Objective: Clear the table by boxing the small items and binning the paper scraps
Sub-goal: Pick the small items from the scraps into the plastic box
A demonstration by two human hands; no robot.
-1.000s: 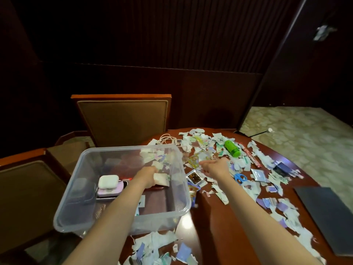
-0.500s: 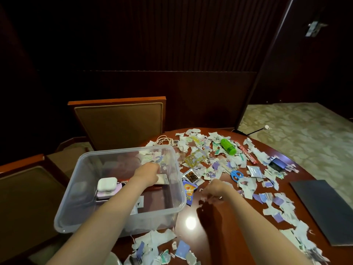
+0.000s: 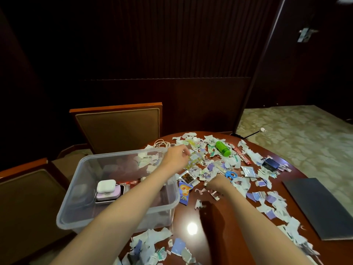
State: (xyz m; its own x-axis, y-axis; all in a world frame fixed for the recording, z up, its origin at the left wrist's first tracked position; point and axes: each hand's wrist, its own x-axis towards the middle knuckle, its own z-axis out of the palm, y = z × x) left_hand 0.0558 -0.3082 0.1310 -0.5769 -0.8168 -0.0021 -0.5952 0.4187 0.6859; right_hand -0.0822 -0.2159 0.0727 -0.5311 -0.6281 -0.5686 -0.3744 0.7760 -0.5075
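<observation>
A clear plastic box (image 3: 114, 221) stands at the table's left edge. It holds a white earbud case (image 3: 106, 186) on a pink device (image 3: 109, 196) and a red packet (image 3: 131, 182). My left hand (image 3: 176, 156) reaches past the box's far right corner and pinches a clear yellowish packet (image 3: 193, 161). My right hand (image 3: 216, 183) sits knuckles up on the table, fingers curled round torn paper scraps (image 3: 214, 195). More paper scraps (image 3: 275, 209) cover the table's far and right parts.
Among the scraps lie a green bottle (image 3: 222, 148), blue scissors (image 3: 231, 175), a red stick (image 3: 240, 154), a dark blue box (image 3: 270, 164), a small tin (image 3: 188, 177), an orange-blue packet (image 3: 184, 192) and a white cable (image 3: 162, 144). A dark pad (image 3: 321, 205) lies right. Two chairs (image 3: 118, 127) stand left.
My left hand left the inside of the box and moved right and away to the yellowish packet. My right hand drew back toward me, onto scraps near the scissors.
</observation>
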